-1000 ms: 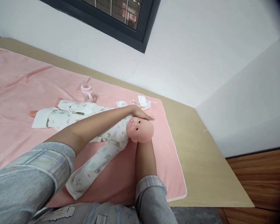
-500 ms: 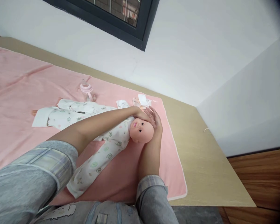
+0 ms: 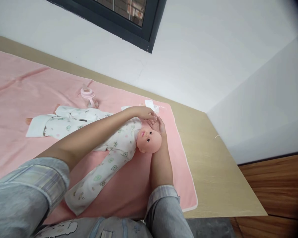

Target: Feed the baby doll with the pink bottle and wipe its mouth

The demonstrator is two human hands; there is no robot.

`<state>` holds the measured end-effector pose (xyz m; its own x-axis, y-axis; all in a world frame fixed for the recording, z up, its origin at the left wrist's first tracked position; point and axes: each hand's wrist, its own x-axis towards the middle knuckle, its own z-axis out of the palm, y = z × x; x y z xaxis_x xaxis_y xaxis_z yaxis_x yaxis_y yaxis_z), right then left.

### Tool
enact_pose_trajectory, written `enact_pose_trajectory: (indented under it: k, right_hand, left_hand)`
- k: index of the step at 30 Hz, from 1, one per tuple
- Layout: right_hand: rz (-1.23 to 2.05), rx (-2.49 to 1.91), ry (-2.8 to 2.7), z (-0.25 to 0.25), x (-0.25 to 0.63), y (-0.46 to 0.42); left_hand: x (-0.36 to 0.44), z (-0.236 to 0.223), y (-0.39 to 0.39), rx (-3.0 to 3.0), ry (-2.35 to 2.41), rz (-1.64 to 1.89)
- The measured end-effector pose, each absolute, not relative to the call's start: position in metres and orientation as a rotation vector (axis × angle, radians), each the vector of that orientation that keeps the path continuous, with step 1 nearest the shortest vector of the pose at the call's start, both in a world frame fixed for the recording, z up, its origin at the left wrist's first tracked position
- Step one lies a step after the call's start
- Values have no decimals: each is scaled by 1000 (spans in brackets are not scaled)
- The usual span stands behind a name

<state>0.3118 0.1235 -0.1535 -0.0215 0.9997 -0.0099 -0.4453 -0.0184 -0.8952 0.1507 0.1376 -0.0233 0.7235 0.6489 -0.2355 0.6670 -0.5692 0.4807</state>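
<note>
A baby doll [image 3: 149, 140] lies on its back on a pink blanket [image 3: 129, 195], dressed in a white printed outfit [image 3: 119, 140]. Its bald head points right, its legs left. My left hand [image 3: 147, 113] reaches across the doll's body to the far side of the head, its fingers bent and meeting the fingers of my other hand. My right hand [image 3: 159, 125] curves around the crown from the right, palm partly showing and fingers stretched out. Beyond my hands lies a small white item [image 3: 150, 105], partly covered. Where the fingers meet, I see nothing held.
A pink-topped baby bottle [image 3: 88, 96] with handles lies past the doll's legs. The blanket covers a light wooden tabletop [image 3: 208, 165], which meets a white wall [image 3: 188, 59] with a dark window frame [image 3: 139, 39]. Wood panelling [image 3: 275, 185] stands at the right.
My left hand has lifted off the side of the doll's head and shifted away, towards the far side. My right hand's fingers have moved slightly with it. The doll lies as before.
</note>
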Motion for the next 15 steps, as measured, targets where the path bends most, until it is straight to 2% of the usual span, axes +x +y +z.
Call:
enact_pose_trajectory:
  k: [6,15]
  right_hand:
    - [1543,-710,-741,-170,318,143]
    - [1512,-709,-715,-174,318,160]
  left_hand:
    - [88,-20,119,2387,1281,233]
    - [54,-28,107,2314,1305,419]
